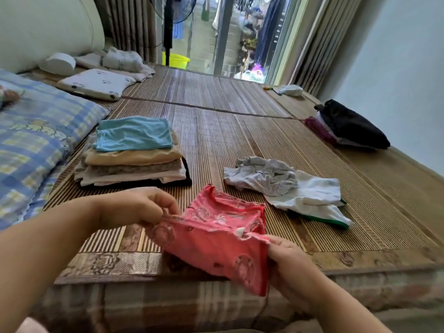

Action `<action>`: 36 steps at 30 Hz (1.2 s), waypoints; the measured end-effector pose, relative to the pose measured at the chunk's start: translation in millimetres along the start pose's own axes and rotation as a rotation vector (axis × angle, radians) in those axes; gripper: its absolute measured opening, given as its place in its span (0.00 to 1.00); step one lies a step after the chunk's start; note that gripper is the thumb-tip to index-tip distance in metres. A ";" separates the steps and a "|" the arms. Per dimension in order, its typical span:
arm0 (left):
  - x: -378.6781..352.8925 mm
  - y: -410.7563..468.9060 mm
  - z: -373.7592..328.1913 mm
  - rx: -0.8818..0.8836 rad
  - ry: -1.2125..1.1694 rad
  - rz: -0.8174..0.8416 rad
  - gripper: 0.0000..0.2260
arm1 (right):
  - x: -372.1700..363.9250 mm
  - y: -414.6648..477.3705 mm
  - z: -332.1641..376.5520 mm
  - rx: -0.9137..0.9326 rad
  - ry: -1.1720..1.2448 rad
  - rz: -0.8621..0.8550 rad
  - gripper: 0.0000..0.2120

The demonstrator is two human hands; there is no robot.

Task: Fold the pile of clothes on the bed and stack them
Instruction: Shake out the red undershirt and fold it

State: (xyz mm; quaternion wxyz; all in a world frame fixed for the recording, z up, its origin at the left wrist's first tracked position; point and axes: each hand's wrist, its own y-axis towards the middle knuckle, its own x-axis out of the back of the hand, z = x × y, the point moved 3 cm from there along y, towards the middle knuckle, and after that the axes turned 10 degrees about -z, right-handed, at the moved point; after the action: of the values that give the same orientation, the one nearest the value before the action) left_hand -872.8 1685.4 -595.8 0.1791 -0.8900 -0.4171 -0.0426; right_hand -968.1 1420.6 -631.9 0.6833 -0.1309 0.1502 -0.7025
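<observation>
A small red patterned garment (216,239) hangs over the near edge of the bed. My left hand (141,207) pinches its upper left edge. My right hand (288,263) grips its right edge, fingers curled under the cloth. To the left on the woven mat (216,131) stands a stack of folded clothes (134,155) with a light blue piece on top. To the right lies a loose heap of unfolded clothes (283,186), grey and white with a green trim.
A second folded stack topped by a black garment (348,126) sits at the far right edge. A blue checked pillow (31,140) lies left, a white pillow (96,84) and bedding behind it. A window and curtains stand at the far end.
</observation>
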 end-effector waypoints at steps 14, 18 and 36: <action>-19.8 130.5 36.6 0.308 0.713 -0.563 0.27 | 66.7 119.9 21.2 0.000 -0.525 -0.595 0.21; -25.1 128.4 42.9 0.288 0.818 -0.572 0.16 | 58.7 121.0 10.2 0.008 -0.793 -0.463 0.15; -18.6 102.7 5.4 0.067 0.501 -0.450 0.34 | 20.3 117.7 31.0 0.195 -0.345 -0.257 0.29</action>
State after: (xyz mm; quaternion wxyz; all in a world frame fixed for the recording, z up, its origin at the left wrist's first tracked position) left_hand -807.5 1613.4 -634.1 0.2912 -0.7313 -0.5472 -0.2845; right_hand -848.4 1396.8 -649.7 0.6132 -0.2003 -0.0553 -0.7621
